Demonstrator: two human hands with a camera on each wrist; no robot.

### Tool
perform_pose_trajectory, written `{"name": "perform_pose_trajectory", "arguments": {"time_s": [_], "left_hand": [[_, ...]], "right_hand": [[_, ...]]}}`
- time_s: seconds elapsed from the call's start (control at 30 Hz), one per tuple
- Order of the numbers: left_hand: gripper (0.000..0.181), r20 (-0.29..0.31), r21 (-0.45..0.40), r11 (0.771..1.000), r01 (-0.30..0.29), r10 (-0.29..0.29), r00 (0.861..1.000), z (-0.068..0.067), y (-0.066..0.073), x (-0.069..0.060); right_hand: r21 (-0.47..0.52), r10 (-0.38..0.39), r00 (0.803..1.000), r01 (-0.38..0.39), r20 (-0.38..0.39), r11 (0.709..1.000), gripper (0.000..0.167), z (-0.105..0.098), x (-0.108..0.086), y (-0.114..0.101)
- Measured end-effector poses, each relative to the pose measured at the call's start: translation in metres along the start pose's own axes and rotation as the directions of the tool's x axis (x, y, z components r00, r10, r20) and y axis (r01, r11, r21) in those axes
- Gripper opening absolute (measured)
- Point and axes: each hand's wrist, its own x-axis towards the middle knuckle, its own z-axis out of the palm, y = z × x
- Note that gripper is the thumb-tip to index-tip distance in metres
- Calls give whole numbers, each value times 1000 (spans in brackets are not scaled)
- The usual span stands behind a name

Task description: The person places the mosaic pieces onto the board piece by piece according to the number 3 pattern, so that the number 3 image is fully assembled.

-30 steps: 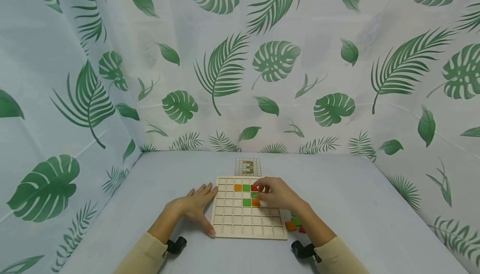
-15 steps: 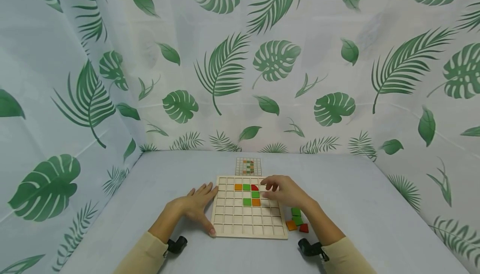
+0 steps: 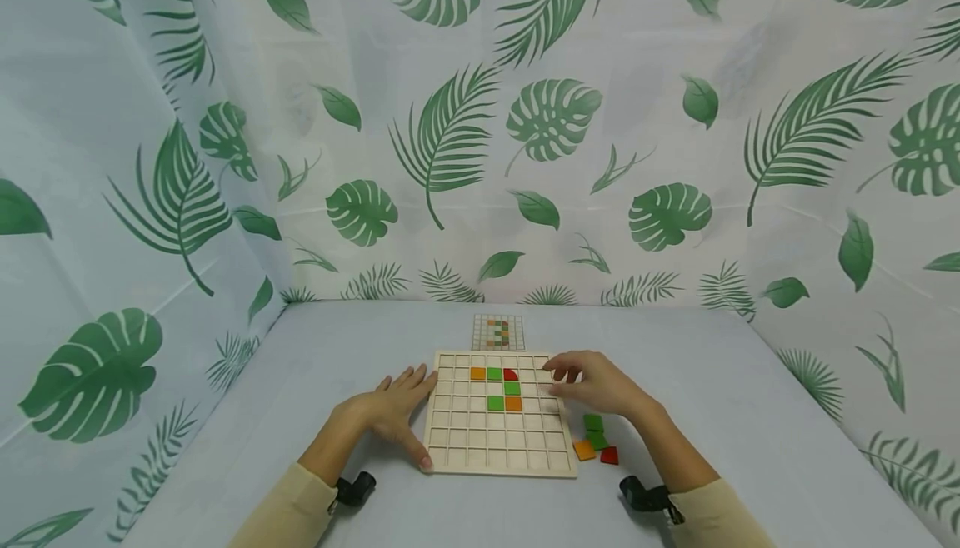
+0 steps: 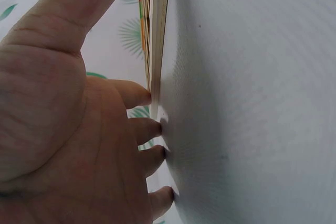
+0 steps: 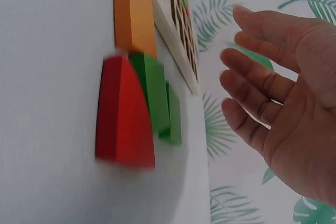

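Note:
A wooden grid board [image 3: 495,440] lies on the table with orange, green and red tiles in its upper cells. My left hand [image 3: 390,411] is spread at its left edge, thumb on the near corner; in the left wrist view the left hand [image 4: 89,108] touches the board's side [image 4: 157,45]. Above the board's upper right part hovers my right hand [image 3: 600,383], fingers bent loosely and holding nothing. In the right wrist view the right hand [image 5: 294,87] is beyond a red piece [image 5: 126,114], green pieces [image 5: 152,90] and an orange piece [image 5: 134,14].
Behind the board lies a small printed grid card [image 3: 498,332] with a coloured pattern. Loose pieces, including an orange tile [image 3: 584,450], a red piece [image 3: 609,455] and a green tile [image 3: 593,422], lie right of the board. Leaf-patterned cloth [image 3: 480,140] surrounds the table.
My right hand has moved right, away from the red tile in the upper row, uncovering the placed tiles and the loose pieces. The left hand has stayed at the board's edge.

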Motion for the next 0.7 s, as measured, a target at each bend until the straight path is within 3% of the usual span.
{"name": "perform_pose_trajectory", "arguments": {"time_s": [0.3,0.7], "left_hand": [[144,4,-3,1000,4,-4,1000,0,0,1],[144,7,-6,1000,0,0,1000,-1,-1,1]], "right_hand": [[52,-37,994,32,106,998,39,-17,-11,16],[130,21,970,-54,243,990,28,-24,-16,25]]}}
